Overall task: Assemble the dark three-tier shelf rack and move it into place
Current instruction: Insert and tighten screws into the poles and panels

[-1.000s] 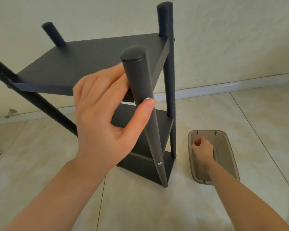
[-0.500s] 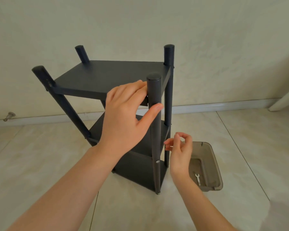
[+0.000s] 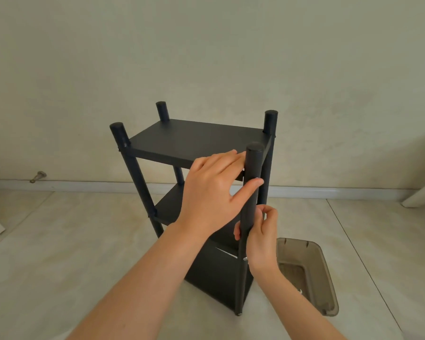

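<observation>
The fingers (image 3: 222, 160) of the left hand (image 3: 211, 192) lie straight along the front edge of the flat dark top shelf (image 3: 196, 141), and the thumb presses flat across the front of the round, dark near right post (image 3: 254, 163), so nothing is enclosed. Below it, the fingertips (image 3: 265, 212) of the right hand (image 3: 260, 238) are curled tight together against the right side of the same post, at middle-shelf level, with one digit showing past the post's left side. This hand grips the post. Whether a small fastener sits between the tips cannot be told. Both hands work on the dark three-tier shelf rack (image 3: 142, 192) of flat panels and four round posts, which stands upright on the pale tiled floor (image 3: 59, 266) at the centre of the frame, before the cream wall (image 3: 206, 45). A translucent grey-brown rectangular plastic tray (image 3: 328, 278) lies just beside its foot at lower right. The rack is judged stiff and fairly light. The smooth posts may slip in the hand, and unfinished joints may rack. Take hold of two opposite posts directly beneath the top shelf, never one post alone.
</observation>
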### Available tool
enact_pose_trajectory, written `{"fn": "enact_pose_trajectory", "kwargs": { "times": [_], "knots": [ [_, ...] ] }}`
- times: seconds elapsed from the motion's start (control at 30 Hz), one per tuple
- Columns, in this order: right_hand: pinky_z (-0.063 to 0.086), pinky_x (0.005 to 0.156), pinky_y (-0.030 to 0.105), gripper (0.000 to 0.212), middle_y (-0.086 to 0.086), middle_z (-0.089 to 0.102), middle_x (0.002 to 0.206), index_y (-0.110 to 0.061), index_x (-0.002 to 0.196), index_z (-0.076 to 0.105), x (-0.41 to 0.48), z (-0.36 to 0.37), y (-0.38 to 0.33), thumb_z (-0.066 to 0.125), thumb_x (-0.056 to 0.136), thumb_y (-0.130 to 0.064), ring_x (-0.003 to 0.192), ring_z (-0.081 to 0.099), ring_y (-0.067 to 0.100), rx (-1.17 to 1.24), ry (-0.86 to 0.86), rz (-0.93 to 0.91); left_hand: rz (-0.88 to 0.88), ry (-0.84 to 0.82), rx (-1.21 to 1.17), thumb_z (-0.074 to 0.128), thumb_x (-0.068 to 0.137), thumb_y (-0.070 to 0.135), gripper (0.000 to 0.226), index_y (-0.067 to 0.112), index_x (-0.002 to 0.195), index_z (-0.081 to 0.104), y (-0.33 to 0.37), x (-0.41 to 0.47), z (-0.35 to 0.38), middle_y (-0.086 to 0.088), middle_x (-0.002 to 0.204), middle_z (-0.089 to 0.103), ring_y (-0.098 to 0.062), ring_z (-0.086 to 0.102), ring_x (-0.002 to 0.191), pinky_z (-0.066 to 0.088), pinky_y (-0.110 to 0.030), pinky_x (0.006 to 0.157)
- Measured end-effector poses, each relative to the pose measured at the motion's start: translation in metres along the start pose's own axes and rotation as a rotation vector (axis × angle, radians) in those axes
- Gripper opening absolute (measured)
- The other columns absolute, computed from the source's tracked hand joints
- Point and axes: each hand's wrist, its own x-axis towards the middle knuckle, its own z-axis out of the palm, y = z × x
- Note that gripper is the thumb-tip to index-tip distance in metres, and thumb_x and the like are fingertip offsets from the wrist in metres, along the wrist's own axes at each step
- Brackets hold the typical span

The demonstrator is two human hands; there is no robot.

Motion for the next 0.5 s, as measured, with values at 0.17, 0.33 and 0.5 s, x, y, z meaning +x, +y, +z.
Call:
{"fn": "enact_pose_trajectory", "kwargs": {
  "times": [0.17,0.33,0.5],
  "knots": [
    [0.044,0.045,0.016,0.020,0.035,0.054,0.096,-0.010,0.110,0.040,0.010,0.026,-0.015,0.027,0.108,-0.026,0.048,0.050,0.014,-0.049,-0.097,-0.005,-0.112,-0.006,-0.042,0.055,0.095,0.051,0.045,0.016,0.116,0.074,-0.030,0.005,-0.018,0.004,0.114,0.074,-0.017,0.067,0.114,0.047,-0.038,0.100],
    [0.040,0.042,0.012,0.021,0.024,0.055,0.085,-0.017,0.110,0.042,0.020,0.064,-0.034,0.024,0.108,-0.030,0.048,0.050,0.011,-0.147,-0.144,-0.047,-0.236,0.034,-0.037,0.052,0.095,0.054,0.043,0.021,0.109,0.075,-0.066,0.018,-0.045,0.009,0.101,0.075,-0.009,0.067,0.096,0.046,-0.029,0.091],
    [0.042,0.040,0.017,0.025,0.017,0.054,0.082,-0.028,0.096,0.047,0.033,0.110,-0.049,0.027,0.108,-0.035,0.052,0.051,0.017,-0.104,-0.179,0.021,-0.450,0.057,-0.086,0.061,0.095,0.050,0.030,0.023,0.102,0.074,-0.099,0.021,-0.077,0.017,0.090,0.068,0.000,0.060,0.086,0.047,-0.020,0.077]
  ]
}}
